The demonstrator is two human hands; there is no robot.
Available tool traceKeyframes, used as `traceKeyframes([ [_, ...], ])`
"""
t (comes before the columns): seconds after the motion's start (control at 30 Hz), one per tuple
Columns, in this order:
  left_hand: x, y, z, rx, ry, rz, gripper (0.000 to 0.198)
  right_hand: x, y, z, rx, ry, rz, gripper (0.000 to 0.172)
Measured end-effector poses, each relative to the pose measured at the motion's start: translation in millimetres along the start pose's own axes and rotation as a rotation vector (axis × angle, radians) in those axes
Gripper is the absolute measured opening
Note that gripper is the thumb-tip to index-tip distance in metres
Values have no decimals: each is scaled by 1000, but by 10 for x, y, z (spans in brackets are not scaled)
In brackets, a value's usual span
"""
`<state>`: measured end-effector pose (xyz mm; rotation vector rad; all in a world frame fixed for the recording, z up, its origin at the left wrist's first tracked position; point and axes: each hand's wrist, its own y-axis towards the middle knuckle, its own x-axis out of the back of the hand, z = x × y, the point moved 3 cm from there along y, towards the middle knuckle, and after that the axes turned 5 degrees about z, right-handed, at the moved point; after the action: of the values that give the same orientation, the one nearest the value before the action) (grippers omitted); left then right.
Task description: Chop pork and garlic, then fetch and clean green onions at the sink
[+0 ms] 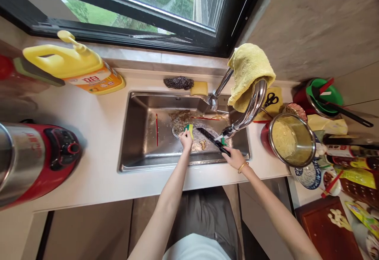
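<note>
My left hand (186,139) grips a green-and-yellow sponge (191,129) over the drain side of the steel sink (139,137). In my right hand (235,159) is the black handle of a knife (207,134); its dark blade points toward the sponge, just apart from it. The faucet spout (227,131) ends right over the knife, with water running from it. Wet food scraps (179,118) lie around the drain. One red chopstick (156,129) rests at the left of the basin, and a small tan scrap (203,145) lies below the blade.
A yellow detergent jug (94,76) and a red appliance (44,161) stand at left. Steel wool (178,82) sits behind the sink. A yellow cloth (251,70) drapes the faucet. To the right are a pot (291,139), a patterned bowl (308,175) and a cutting board (322,228).
</note>
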<state>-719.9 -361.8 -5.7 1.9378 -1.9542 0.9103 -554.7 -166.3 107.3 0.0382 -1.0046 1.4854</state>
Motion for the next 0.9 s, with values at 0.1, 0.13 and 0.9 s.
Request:
traceKeyframes([
  [0.1, 134, -71, 0, 7, -43, -38, 39, -167, 289, -49, -161, 762, 76, 17],
  [0.13, 134, -149, -57, -33, -69, -30, 39, -217, 373, -32, -192, 918, 103, 18],
  [0.9, -814, -472, -741, -226, 487, 547, 37, -429, -1217, -548, -236, 202, -527, 37],
])
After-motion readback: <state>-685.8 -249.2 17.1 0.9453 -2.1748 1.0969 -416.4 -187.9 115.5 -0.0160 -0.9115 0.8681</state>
